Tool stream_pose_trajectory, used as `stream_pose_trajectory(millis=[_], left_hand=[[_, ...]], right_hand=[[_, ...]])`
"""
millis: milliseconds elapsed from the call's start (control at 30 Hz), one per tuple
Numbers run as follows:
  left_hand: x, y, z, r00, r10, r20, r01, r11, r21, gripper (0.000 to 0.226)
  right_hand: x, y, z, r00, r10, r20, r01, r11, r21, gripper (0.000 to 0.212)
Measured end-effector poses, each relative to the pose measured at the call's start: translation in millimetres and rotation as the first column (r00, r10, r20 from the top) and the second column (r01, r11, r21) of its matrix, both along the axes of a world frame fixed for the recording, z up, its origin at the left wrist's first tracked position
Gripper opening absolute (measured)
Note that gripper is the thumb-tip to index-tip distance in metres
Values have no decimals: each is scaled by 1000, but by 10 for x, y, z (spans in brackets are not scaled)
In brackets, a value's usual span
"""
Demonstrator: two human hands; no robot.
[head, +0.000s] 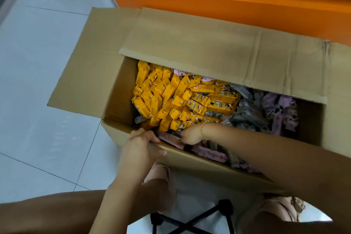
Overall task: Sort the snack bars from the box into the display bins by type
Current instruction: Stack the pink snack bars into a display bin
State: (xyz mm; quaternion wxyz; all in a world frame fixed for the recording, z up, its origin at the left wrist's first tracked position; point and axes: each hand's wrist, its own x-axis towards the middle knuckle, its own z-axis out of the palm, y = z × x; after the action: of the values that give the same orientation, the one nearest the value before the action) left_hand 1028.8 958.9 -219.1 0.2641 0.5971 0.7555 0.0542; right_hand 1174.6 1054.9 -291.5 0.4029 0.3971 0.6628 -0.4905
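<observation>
An open cardboard box stands on the floor, full of snack bars. Yellow bars are heaped at its left. Grey bars lie in the middle and pink bars at the right and along the near wall. My left hand grips the box's near rim, fingers curled over the edge. My right hand, with a gold bracelet on the wrist, reaches down among the bars by the near wall, next to a pink bar. Its fingers are hidden among the wrappers.
The box's far flap stands up toward an orange cabinet front. Its left flap is folded outward over the grey tiled floor. A black folding stool frame is below me, between my knees. No display bins are in view.
</observation>
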Motion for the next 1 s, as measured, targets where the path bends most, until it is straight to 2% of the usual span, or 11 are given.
stream_pose_trajectory(millis=[167, 300, 400, 467, 533, 600, 733, 833, 900, 967, 1000], left_hand=[[29, 19, 39, 1000, -6, -22, 5, 1000, -13, 31], [47, 7, 58, 999, -14, -31, 14, 1000, -7, 30], [-1, 19, 143, 995, -9, 97, 15, 998, -56, 30], [-55, 114, 247, 970, 46, 239, -5, 986, -167, 44], [-86, 290, 269, 986, -32, 163, 74, 963, -259, 54], [-15, 490, 183, 982, -181, 57, 190, 929, -319, 35], [462, 885, -91, 872, -429, 233, 489, 763, -424, 37], [873, 1087, -255, 731, -624, 276, 644, 497, -581, 45], [1032, 1132, -305, 655, -706, 270, 628, 309, -714, 47], [1063, 1162, -326, 670, -667, 326, 597, 223, -770, 42], [1022, 1180, -318, 714, -613, 339, 584, 254, -771, 37]], right_hand=[[83, -62, 27, 967, -251, 34, 253, 948, -194, 65], [-60, -43, 16, 967, -255, 29, 256, 966, -34, 60], [58, 115, 2, 936, -347, 61, 348, 886, -307, 58], [304, 201, 68, 939, -341, 43, 324, 833, -449, 74], [586, 196, 107, 942, -333, 30, 302, 809, -505, 82], [862, 110, 63, 931, -363, 38, 332, 800, -500, 79], [1231, -21, 5, 849, -529, 20, 468, 732, -494, 63], [1376, -57, 56, 815, -579, -3, 511, 722, -468, 47], [1482, -91, 58, 800, -599, -6, 517, 696, -497, 37], [1588, -137, 48, 758, -653, -6, 544, 637, -546, 31], [1626, -160, 46, 724, -689, 8, 585, 609, -536, 29]])
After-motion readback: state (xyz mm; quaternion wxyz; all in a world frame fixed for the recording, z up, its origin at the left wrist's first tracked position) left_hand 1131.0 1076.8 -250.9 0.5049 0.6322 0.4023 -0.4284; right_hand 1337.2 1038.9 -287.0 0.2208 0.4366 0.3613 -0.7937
